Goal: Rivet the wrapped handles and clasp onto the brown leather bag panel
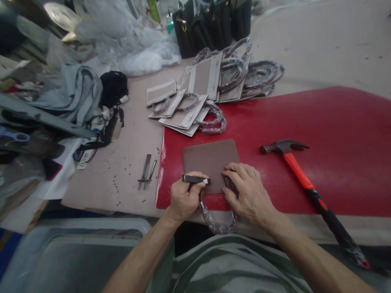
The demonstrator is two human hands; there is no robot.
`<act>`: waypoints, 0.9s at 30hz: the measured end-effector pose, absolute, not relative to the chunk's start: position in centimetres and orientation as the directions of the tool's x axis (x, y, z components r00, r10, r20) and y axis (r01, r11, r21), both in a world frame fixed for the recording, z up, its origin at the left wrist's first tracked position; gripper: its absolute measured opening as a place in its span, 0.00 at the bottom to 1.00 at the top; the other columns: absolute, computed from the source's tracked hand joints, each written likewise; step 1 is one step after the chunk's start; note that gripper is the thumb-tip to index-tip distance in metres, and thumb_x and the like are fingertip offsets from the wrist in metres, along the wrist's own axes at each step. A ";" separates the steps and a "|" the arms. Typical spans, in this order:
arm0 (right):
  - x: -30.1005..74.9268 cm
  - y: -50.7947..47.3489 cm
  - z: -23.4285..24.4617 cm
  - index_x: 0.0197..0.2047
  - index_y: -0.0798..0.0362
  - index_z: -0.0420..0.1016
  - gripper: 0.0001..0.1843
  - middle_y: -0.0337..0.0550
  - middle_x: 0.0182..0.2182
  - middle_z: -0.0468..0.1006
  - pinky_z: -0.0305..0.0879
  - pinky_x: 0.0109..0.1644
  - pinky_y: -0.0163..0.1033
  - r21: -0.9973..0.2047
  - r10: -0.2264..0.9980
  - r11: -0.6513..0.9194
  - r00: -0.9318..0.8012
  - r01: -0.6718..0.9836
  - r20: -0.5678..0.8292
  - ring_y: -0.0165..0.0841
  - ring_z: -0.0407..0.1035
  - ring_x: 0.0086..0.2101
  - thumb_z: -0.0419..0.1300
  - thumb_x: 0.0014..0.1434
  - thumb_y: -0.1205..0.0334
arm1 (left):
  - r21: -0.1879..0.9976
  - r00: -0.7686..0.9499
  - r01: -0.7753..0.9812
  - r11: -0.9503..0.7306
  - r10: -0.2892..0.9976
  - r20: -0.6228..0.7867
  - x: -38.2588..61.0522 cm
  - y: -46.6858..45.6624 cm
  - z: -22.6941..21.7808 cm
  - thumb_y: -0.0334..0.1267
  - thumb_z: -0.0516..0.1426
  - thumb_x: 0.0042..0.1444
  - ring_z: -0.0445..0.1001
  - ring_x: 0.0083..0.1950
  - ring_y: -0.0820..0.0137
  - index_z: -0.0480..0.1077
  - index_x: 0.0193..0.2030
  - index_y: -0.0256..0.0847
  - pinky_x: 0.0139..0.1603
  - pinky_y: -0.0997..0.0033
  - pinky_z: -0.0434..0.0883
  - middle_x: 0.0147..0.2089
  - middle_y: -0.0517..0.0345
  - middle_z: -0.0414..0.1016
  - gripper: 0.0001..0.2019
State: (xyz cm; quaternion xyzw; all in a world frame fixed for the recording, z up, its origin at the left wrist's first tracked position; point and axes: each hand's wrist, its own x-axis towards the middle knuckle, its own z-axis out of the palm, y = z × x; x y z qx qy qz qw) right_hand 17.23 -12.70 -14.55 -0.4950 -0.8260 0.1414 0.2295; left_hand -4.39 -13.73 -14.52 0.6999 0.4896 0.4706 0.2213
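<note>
A brown leather panel [210, 159] lies on the red mat [305, 122] near the table's front edge. A plastic-wrapped curved handle [215, 221] hangs from its near edge over the table side. My left hand [183, 197] is closed around a small dark metal tool [195, 179], its tip resting on the panel's near edge. My right hand [249, 191] presses down with curled fingers on the panel's near right corner, where the handle joins.
A claw hammer with a red and black handle [305, 179] lies on the mat to the right. Two dark metal punches [146, 171] lie left of the mat. Stacked panels with wrapped handles [207, 89], black bags [210, 24] and plastic wrap [134, 44] sit farther back.
</note>
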 end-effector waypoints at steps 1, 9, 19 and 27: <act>17.3 -12.7 -14.6 0.52 0.55 0.73 0.17 0.56 0.56 0.72 0.59 0.61 0.56 -0.464 0.884 0.468 -0.404 0.753 0.235 0.50 0.63 0.55 0.59 0.61 0.62 | 0.767 0.087 0.476 -0.430 0.891 0.446 -4.3 -13.7 -14.4 0.30 0.58 0.63 0.83 0.43 0.69 0.75 0.43 0.39 0.49 0.72 0.79 0.41 0.55 0.83 0.05; 17.2 -12.7 -14.6 0.52 0.56 0.73 0.17 0.57 0.55 0.73 0.59 0.61 0.57 -0.471 0.881 0.474 -0.405 0.744 0.246 0.50 0.63 0.55 0.59 0.61 0.62 | 0.740 0.118 0.491 -0.460 0.877 0.467 -3.3 -13.4 -14.3 0.28 0.59 0.62 0.83 0.42 0.70 0.75 0.43 0.38 0.47 0.74 0.79 0.40 0.54 0.84 0.05; 17.2 -12.7 -14.6 0.52 0.54 0.73 0.16 0.55 0.54 0.73 0.59 0.60 0.56 -0.480 0.879 0.477 -0.403 0.736 0.255 0.49 0.64 0.54 0.59 0.61 0.62 | 0.730 0.113 0.530 -0.431 0.890 0.443 -3.2 -13.4 -14.3 0.30 0.59 0.62 0.83 0.42 0.69 0.76 0.42 0.39 0.47 0.73 0.79 0.40 0.55 0.84 0.05; 17.3 -12.7 -14.6 0.52 0.54 0.72 0.16 0.55 0.55 0.73 0.59 0.60 0.56 -0.474 0.876 0.482 -0.408 0.737 0.256 0.50 0.63 0.54 0.59 0.60 0.62 | 0.726 0.119 0.537 -0.430 0.890 0.440 -2.7 -13.4 -14.3 0.30 0.58 0.63 0.83 0.43 0.69 0.75 0.43 0.40 0.48 0.72 0.79 0.41 0.55 0.84 0.05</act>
